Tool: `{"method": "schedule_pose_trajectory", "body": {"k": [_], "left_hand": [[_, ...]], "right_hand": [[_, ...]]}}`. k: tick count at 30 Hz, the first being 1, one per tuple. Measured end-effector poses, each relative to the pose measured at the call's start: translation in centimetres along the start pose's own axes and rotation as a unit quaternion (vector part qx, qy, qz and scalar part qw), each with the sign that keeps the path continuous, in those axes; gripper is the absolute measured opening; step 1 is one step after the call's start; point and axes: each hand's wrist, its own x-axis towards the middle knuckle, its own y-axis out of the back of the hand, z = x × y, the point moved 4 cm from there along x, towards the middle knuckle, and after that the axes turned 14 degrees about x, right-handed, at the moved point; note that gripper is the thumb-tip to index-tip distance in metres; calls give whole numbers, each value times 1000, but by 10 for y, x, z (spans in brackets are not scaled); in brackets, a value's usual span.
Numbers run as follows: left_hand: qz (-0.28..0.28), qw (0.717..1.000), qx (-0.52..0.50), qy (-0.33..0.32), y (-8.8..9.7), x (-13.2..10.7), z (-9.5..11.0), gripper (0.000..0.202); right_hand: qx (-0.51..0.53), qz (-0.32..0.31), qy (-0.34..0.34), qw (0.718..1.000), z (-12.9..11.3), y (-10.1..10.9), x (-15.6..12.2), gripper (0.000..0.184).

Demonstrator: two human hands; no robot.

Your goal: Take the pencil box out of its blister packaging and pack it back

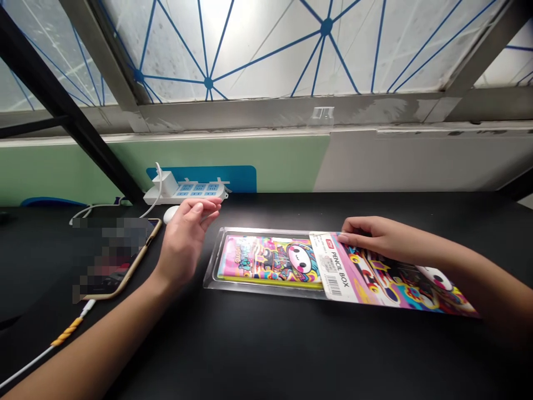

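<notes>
A clear plastic tray [212,269] lies on the black table, holding a colourful pencil box [270,258] with a cartoon face. A printed cardboard sleeve [353,278] marked "PENCIL BOX" covers the tray's right part. My right hand [375,236] pinches the sleeve's far edge, its thumb at the front; some fingertips are hidden. To the left of the tray, my left hand [185,239] is raised with loosely bent fingers. It is open, with nothing visible in it and apart from the packaging.
At the left lies a phone [152,241] in a tan case, its screen blurred, with a white cable [31,366] below. A power strip [200,191] with a plugged-in charger stands against the wall. A white rounded object [170,214] sits partly behind my left hand.
</notes>
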Motion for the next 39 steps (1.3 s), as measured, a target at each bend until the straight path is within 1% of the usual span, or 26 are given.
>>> {"method": "schedule_pose_trajectory", "body": {"k": [3,7,10,13,16,19,21,23,26,28,30,31,33,34,35,37,39], "left_hand": [[1,998,-47,30,-4,1,-9,32],[3,999,-46,29,-14,-8,-10,41],[28,996,-75,46,-14,-11,-9,43],[39,992,-101,68,-12,-10,-10,44],[35,993,-89,69,-10,-9,-10,47],[30,996,-57,63,-10,-9,-9,51],[28,997,-46,56,-10,-9,-8,53],[30,997,-41,51,-9,-9,-8,53],[36,997,-45,54,-9,-10,-7,51],[42,996,-57,59,-9,-9,-7,49],[50,994,-76,65,-7,-8,-8,48],[55,993,-83,69,-7,-7,-9,45],[62,991,-80,86,-5,-6,-13,31],[63,991,-70,100,-4,-5,-15,22],[62,990,-56,118,-4,-5,-18,18],[52,985,-34,160,-5,-6,-25,31],[37,978,-35,200,-7,-8,-29,48]], "right_hand": [[9,-22,-7,1000,4,3,2,45],[-10,9,-7,1000,4,0,5,46],[-40,31,7,999,-3,-4,8,48],[-54,44,30,997,-16,-10,15,52],[-80,33,51,995,-35,-20,27,54],[-136,15,71,988,-62,-35,44,60],[-184,1,87,979,-85,-49,55,62],[-228,-15,98,969,-108,-66,67,58],[-255,-33,113,960,-140,-94,80,56],[-269,-30,127,954,-157,-108,84,55],[-283,-14,143,948,-167,-115,84,55],[-288,-6,150,946,-169,-115,82,56],[-286,4,160,945,-164,-110,74,60],[-278,9,163,946,-157,-105,70,61],[-266,17,164,950,-147,-98,64,62],[-230,47,155,960,-120,-78,53,65],[-180,77,119,973,-85,-57,41,65]]}}
